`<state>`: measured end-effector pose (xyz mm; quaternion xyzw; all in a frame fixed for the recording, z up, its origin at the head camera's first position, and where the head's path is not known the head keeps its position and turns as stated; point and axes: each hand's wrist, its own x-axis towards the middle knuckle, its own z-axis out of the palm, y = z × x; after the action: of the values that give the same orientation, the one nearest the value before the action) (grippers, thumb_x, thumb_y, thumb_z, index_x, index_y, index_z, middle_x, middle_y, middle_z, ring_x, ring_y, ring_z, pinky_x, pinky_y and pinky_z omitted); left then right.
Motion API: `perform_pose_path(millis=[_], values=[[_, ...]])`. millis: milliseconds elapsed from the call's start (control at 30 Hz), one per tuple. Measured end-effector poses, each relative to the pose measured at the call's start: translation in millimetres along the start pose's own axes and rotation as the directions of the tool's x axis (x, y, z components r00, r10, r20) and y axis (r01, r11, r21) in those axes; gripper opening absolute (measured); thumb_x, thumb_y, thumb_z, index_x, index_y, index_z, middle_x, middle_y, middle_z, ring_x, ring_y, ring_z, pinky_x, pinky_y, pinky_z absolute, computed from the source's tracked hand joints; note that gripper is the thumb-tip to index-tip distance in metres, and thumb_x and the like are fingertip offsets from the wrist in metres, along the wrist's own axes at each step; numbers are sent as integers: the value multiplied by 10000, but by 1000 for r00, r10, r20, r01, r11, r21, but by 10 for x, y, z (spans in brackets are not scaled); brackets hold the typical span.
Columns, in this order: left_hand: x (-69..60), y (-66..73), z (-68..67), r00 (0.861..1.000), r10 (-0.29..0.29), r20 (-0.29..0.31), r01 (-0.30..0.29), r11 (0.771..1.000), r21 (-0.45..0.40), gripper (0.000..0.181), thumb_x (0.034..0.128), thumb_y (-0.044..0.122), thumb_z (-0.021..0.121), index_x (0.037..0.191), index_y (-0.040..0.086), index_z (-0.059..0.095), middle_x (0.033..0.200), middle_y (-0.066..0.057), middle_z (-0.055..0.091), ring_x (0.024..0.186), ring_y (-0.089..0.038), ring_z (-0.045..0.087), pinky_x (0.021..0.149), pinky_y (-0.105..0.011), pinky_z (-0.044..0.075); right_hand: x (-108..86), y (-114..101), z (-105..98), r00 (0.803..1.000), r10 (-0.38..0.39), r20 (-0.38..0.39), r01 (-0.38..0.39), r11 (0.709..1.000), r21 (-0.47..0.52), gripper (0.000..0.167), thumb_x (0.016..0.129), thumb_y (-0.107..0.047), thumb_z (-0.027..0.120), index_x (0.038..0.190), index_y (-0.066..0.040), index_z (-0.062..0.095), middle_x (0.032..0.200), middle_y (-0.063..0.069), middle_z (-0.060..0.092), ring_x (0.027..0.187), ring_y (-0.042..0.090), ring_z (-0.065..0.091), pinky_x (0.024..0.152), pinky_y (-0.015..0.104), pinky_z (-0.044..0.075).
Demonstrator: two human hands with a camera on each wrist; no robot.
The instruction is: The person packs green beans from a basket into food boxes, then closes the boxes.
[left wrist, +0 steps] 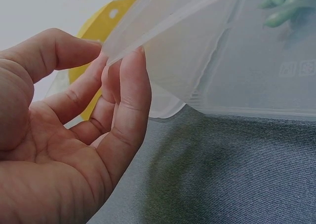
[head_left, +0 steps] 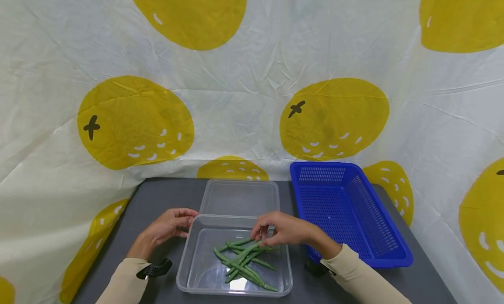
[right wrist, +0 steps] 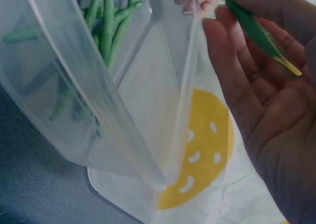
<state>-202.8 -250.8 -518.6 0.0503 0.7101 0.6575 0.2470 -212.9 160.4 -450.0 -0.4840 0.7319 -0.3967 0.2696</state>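
A clear plastic container (head_left: 200, 269) stands on the dark table, with several green beans (head_left: 240, 264) lying crossed inside it. My left hand (head_left: 169, 225) pinches the container's rim at its far left corner; in the left wrist view the thumb is on one side of the rim and the fingers on the other. Over the container's right side, my right hand (head_left: 289, 229) holds one green bean (right wrist: 254, 31) between thumb and fingers. The bean's yellowish tip points toward the palm in the right wrist view.
A flat clear lid (head_left: 240, 197) lies on the table behind the container. To the right sits a blue perforated basket (head_left: 338, 207). A white sheet (head_left: 236, 120) printed with yellow fruit hangs at the table's back.
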Motion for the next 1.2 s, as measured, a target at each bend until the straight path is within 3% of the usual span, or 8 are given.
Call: perform_pose_path(millis=[167, 367, 500, 633, 800, 900, 1033, 1200], values=[[1, -3, -5, 1000, 2, 2, -2, 1000, -2, 469, 1027, 152, 596, 1372, -148, 491, 1107, -97, 688, 939, -200, 651, 760, -378, 589, 2, -20, 22, 997, 72, 20, -71, 996, -61, 300, 972, -323, 697, 1256, -235, 662, 1225, -18, 687, 1157, 141, 639, 965, 356, 531], [-4, 23, 1, 1000, -3, -3, 3, 1000, 4, 458, 1032, 167, 591, 1372, -127, 502, 1101, -96, 679, 945, -209, 650, 767, -380, 585, -9, -57, -104, 972, 168, -162, -181, 981, -66, 310, 1032, -357, 592, 1311, -231, 644, 1311, -20, 658, 1273, 189, 572, 1066, 526, 440], [-4, 47, 2, 1000, -9, -14, 9, 1000, 14, 462, 1028, 177, 599, 1373, -117, 508, 1086, -100, 669, 948, -217, 648, 772, -382, 583, -6, -10, -197, 932, 212, -294, -213, 977, 28, 337, 1061, -316, 541, 1342, -149, 626, 1327, 36, 648, 1270, 254, 576, 1081, 554, 417], [12, 63, -17, 1000, -13, -25, 14, 999, 33, 461, 1022, 187, 610, 1367, -106, 523, 1078, -104, 650, 940, -215, 637, 786, -395, 580, -2, 50, -284, 861, 321, -394, -295, 947, 128, 398, 1073, -341, 508, 1380, -100, 590, 1368, 101, 616, 1294, 304, 554, 1057, 532, 442], [60, 118, -40, 996, -40, -77, 45, 997, 62, 415, 1016, 176, 609, 1343, -75, 566, 1047, -72, 647, 920, -208, 636, 792, -410, 582, 25, 108, -390, 739, 496, -455, -411, 868, 279, 508, 1077, -400, 477, 1452, -58, 509, 1426, 160, 567, 1351, 352, 499, 1101, 543, 394], [99, 179, -53, 990, -62, -126, 70, 996, 60, 388, 1015, 157, 587, 1334, -65, 582, 1029, -73, 651, 915, -206, 640, 796, -410, 584, 68, 164, -432, 684, 578, -445, -440, 813, 381, 584, 1082, -426, 448, 1503, -23, 428, 1495, 219, 490, 1395, 392, 449, 1126, 545, 370], [157, 259, -67, 984, -78, -157, 86, 995, 41, 410, 1044, 175, 528, 1374, -67, 554, 1152, -181, 653, 1006, -234, 654, 842, -429, 580, 124, 242, -449, 653, 648, -393, -431, 744, 511, 655, 1092, -418, 410, 1550, 36, 295, 1580, 294, 329, 1464, 460, 314, 1160, 594, 296], [227, 301, -92, 989, -94, -116, 95, 995, 6, 540, 1096, 281, 428, 1515, -58, 383, 1469, -302, 480, 1308, -391, 537, 968, -489, 528, 183, 345, -425, 600, 736, -314, -403, 617, 676, 714, 1090, -404, 407, 1588, 47, 166, 1625, 333, 160, 1502, 507, 148, 1166, 676, 182]])
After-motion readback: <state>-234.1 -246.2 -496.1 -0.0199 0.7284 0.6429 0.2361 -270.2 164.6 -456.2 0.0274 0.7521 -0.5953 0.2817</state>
